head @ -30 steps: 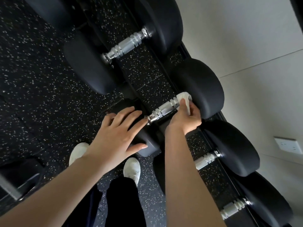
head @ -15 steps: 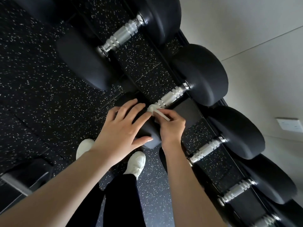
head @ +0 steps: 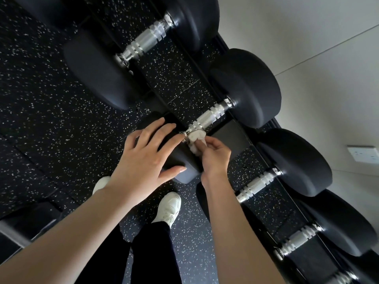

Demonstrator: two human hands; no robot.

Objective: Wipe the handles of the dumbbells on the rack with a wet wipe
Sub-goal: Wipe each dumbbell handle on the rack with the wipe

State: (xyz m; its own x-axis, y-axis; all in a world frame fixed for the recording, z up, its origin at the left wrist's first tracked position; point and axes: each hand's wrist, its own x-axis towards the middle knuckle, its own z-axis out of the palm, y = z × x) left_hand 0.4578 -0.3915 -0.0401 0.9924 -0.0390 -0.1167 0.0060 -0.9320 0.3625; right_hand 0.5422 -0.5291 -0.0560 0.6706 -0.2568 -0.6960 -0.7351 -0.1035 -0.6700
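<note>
**What the hands and the frame edges are covering**

The left hand (head: 143, 158) is lying across the near head (head: 184, 171) of the dumbbell, hiding most of its top face. The wet wipe (head: 196, 138), bunched in the fingers (head: 202, 142) of the right hand (head: 215, 158), is covering the near end of the handle (head: 209, 115), so the contact there is not showing. The rack (head: 231, 134) is showing only as dark strips between the weights. The top edge is cutting off the farthest dumbbell (head: 190, 19), and the bottom right corner is cutting off the last handle (head: 346, 278). The socket plate (head: 364, 153) on the wall is running out of the right edge. The right forearm is hiding part of the neighbouring dumbbell's near head (head: 202, 198).
</note>
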